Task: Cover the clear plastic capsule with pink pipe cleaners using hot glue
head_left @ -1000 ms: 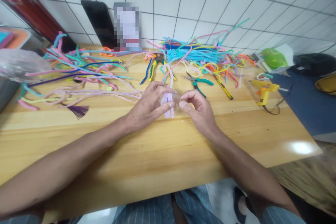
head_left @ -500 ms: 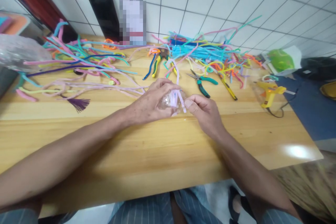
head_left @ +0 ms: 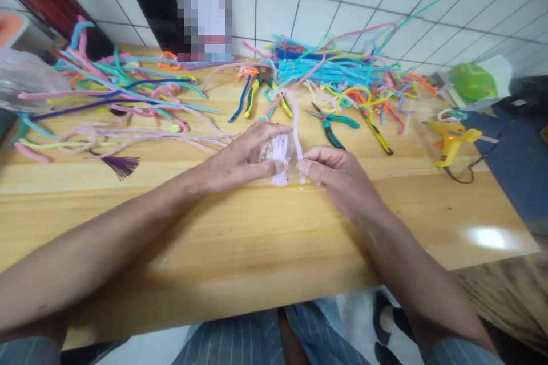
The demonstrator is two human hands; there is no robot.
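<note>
My left hand is wrapped around a clear, shiny plastic object, rounded and partly hidden by the fingers; its exact kind cannot be made out. Pale lilac strips are wound around its middle, and the thumb presses on them. Between thumb and index finger, my right hand pinches a lilac pipe cleaner near its lower end. The other end of that pipe cleaner rises and curves away toward the back. Both hands are just above the wooden table, close together.
Behind the hands lie yellow-green pliers, teal needle-nose pliers and a yellow utility knife. A yellow glue gun sits right. Pipe cleaners are heaped at the back, with a purple tassel at left and a phone against the tiles.
The lilac pipe cleaner now stands apart from the plastic object, held to its right. My left thumb has moved up onto the wound strips. The whole view has shifted slightly.
</note>
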